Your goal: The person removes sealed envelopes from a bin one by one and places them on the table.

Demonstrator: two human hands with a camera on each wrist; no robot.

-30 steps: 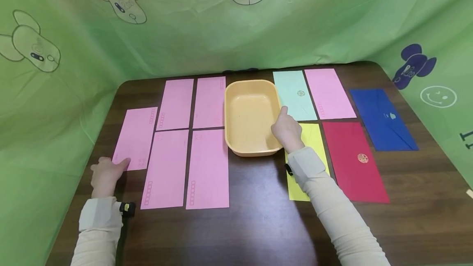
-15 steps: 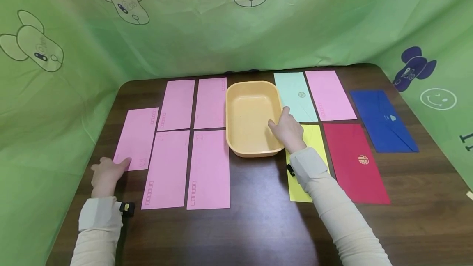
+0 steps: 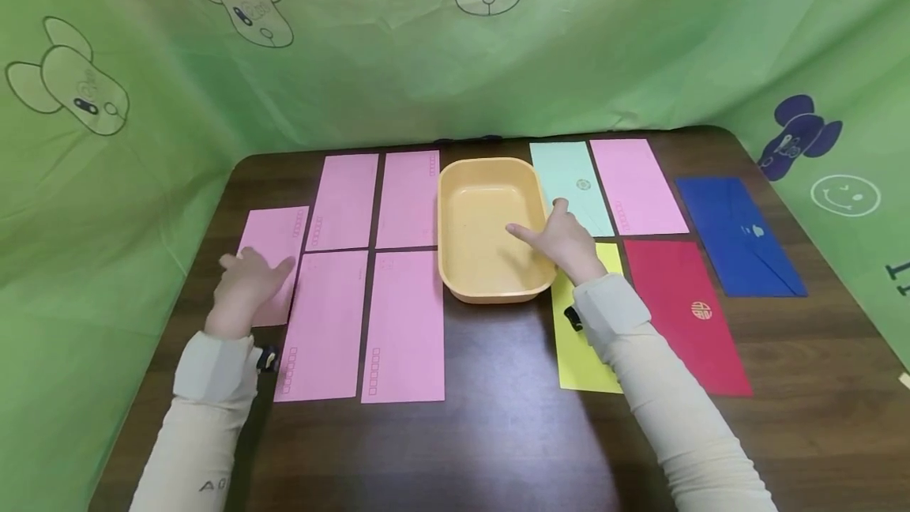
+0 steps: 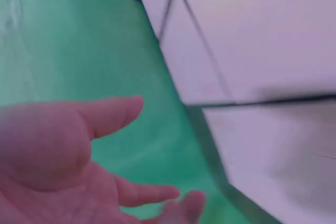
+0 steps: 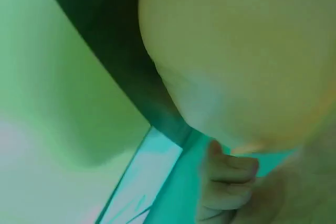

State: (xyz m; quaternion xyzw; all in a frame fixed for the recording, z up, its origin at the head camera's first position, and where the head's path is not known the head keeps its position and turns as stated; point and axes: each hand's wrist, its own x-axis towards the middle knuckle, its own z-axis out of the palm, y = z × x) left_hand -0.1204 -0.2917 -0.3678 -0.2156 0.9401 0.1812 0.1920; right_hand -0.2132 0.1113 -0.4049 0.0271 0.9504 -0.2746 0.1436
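My left hand hovers over the leftmost pink envelope, thumb and fingers spread. In the left wrist view that hand holds nothing, and pale envelopes lie to its right. My right hand is at the right rim of a yellow-orange plastic tray, its thumb stretched over the inside. Bent fingers show beside the blurred tray wall in the right wrist view. Below this hand lies a yellow envelope, partly covered by my forearm.
Several more pink envelopes lie in rows left of the tray. On the right are a mint envelope, a pink one, a red envelope and a blue envelope. A green printed cloth surrounds the dark wooden table.
My left hand has moved forward and right from the near end of the leftmost pink envelope. The right hand's thumb has spread away from its fingers at the tray rim. The tray stays put.
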